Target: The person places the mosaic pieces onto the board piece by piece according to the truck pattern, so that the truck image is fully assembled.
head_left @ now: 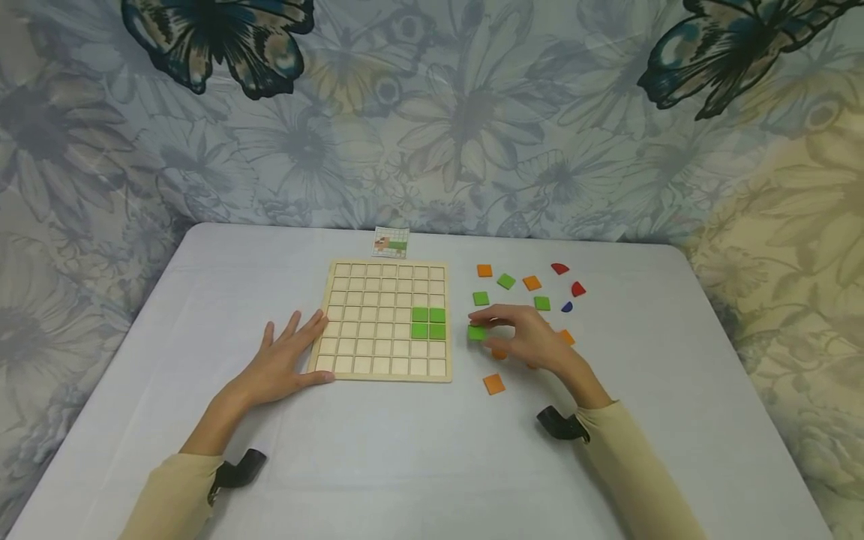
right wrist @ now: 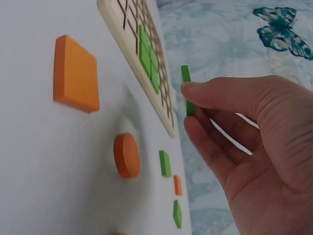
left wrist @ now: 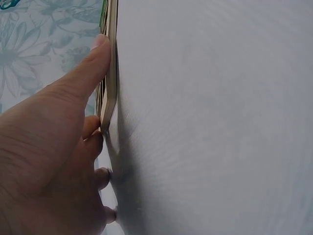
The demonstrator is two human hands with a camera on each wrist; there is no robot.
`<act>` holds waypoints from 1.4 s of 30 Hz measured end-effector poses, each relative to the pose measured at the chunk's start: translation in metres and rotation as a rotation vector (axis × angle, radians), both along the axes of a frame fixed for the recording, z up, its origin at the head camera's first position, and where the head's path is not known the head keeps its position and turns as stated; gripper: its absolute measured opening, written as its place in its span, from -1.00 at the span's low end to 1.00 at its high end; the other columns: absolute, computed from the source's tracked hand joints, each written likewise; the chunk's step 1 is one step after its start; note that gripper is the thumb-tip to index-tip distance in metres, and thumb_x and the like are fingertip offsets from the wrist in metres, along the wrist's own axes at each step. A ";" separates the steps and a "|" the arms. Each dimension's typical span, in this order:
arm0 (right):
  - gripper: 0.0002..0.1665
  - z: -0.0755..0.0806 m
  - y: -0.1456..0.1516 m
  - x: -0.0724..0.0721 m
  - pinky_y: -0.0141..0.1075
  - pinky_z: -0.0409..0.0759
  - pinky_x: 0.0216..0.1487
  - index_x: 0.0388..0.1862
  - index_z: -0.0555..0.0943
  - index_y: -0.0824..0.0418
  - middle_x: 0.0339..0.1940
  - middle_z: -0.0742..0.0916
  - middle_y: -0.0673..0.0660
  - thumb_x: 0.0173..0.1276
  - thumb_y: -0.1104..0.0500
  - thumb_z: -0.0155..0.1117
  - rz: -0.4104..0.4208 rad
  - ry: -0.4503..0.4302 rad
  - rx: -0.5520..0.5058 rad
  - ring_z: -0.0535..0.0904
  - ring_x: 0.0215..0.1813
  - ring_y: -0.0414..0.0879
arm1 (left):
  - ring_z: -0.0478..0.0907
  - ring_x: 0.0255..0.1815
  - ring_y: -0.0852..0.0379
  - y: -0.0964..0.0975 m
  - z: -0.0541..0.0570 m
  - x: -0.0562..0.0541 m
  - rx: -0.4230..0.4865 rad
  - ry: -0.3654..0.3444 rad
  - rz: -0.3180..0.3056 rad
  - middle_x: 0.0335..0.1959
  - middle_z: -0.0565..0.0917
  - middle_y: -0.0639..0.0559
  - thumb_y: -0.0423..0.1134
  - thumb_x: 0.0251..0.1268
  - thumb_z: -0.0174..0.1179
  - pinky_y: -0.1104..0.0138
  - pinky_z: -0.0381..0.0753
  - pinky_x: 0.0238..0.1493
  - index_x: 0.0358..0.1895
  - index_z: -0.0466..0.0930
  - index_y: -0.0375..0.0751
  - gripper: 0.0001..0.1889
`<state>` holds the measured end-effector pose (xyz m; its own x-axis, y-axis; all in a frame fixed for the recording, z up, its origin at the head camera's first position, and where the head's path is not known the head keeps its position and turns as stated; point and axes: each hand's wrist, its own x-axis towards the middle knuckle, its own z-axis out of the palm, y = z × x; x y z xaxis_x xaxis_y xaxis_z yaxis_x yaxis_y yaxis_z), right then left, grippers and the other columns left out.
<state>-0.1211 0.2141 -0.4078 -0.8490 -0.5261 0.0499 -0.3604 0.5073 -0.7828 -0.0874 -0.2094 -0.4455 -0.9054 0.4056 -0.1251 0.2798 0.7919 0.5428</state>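
A square wooden grid board (head_left: 368,349) lies on the table, with a block of green square tiles (head_left: 420,331) set in cells by its right side. My left hand (head_left: 280,365) has its fingers spread at the board's lower left corner. In the left wrist view, the thumb (left wrist: 93,68) rests along the board's edge. Right of the board, my right hand (head_left: 525,335) pinches a green square tile (right wrist: 186,75) between thumb and fingertips. The right wrist view shows this tile raised above the table. Beneath that hand lies an orange round piece (right wrist: 127,155).
Loose pieces lie around the right hand: an orange square (head_left: 494,384), green squares (head_left: 542,303), red wedges (head_left: 559,268) and a blue half-round piece (head_left: 567,307). A small pattern card (head_left: 390,243) lies behind the board. Patterned cloth (head_left: 466,135) hangs behind the table.
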 end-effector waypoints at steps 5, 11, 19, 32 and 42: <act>-0.49 -0.003 -0.010 -0.004 -0.05 0.57 0.17 0.12 0.64 0.31 0.02 0.74 0.11 0.14 0.44 0.44 0.006 -0.018 -0.019 0.65 0.06 0.02 | -0.29 0.58 -0.28 0.000 -0.001 0.000 -0.001 -0.003 0.002 0.60 -0.03 -0.08 0.28 0.09 0.32 -0.27 -0.52 0.41 0.57 -0.01 -0.17 0.09; -0.51 -0.007 -0.022 -0.009 -0.13 0.58 0.16 0.10 0.65 0.30 0.02 0.74 0.11 0.14 0.44 0.43 0.010 -0.026 -0.034 0.65 0.07 -0.01 | -0.28 0.58 -0.29 0.000 -0.001 -0.001 -0.006 0.006 0.002 0.59 -0.02 -0.08 0.29 0.08 0.32 -0.29 -0.50 0.40 0.57 0.00 -0.17 0.09; -0.52 -0.010 -0.035 -0.017 -0.12 0.60 0.14 0.08 0.64 0.35 0.01 0.74 0.17 0.13 0.49 0.42 0.030 0.011 -0.059 0.65 0.06 0.04 | -0.29 0.58 -0.28 -0.001 -0.001 -0.001 -0.010 0.007 -0.008 0.60 -0.03 -0.07 0.29 0.09 0.31 -0.29 -0.51 0.39 0.57 -0.02 -0.16 0.09; -0.58 -0.015 -0.053 -0.024 -0.18 0.58 0.17 0.04 0.67 0.30 0.00 0.74 0.11 0.16 0.43 0.43 0.019 0.014 -0.016 0.66 0.07 -0.02 | -0.29 0.58 -0.28 -0.001 -0.001 -0.002 -0.007 0.006 -0.003 0.60 -0.02 -0.07 0.29 0.08 0.32 -0.28 -0.53 0.40 0.57 -0.01 -0.16 0.10; -0.59 -0.013 -0.069 -0.033 -0.23 0.57 0.17 0.04 0.67 0.26 0.02 0.74 0.08 0.18 0.40 0.43 0.050 0.000 -0.025 0.65 0.06 -0.07 | -0.30 0.58 -0.28 -0.001 -0.001 -0.001 -0.002 0.004 0.002 0.60 -0.03 -0.07 0.29 0.08 0.32 -0.27 -0.54 0.40 0.57 -0.02 -0.16 0.10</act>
<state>-0.1542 0.1455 -0.4212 -0.8214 -0.5669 0.0635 -0.3850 0.4689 -0.7949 -0.0884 -0.2103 -0.4469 -0.9066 0.4040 -0.1223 0.2806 0.7934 0.5402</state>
